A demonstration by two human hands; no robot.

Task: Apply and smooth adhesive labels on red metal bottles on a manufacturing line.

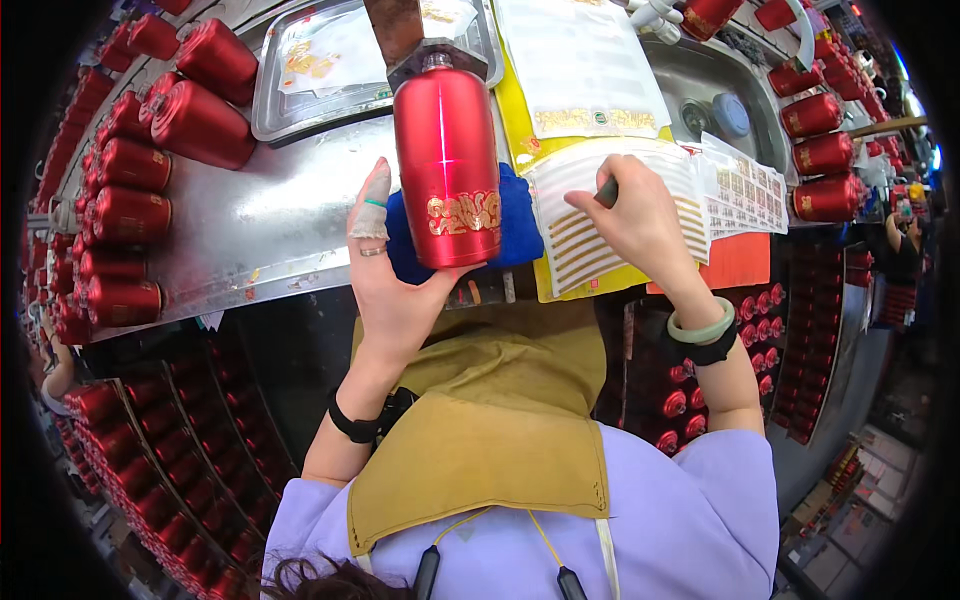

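A red metal bottle (446,160) with a gold label near its base lies lengthwise on a blue cloth (516,225), its neck held in a fixture at the far end. My left hand (385,270) cups the bottle's base and left side; its taped finger points up beside it. My right hand (638,222) is closed on a small dark tool (606,192) pressed onto a white sheet of gold sticker strips (580,235).
Rows of red bottles (130,165) lie at the left of the metal bench (270,215), more at the right (822,150) and in racks below. A metal tray (320,70) and sticker sheets (745,190) sit behind. Another person stands at far right.
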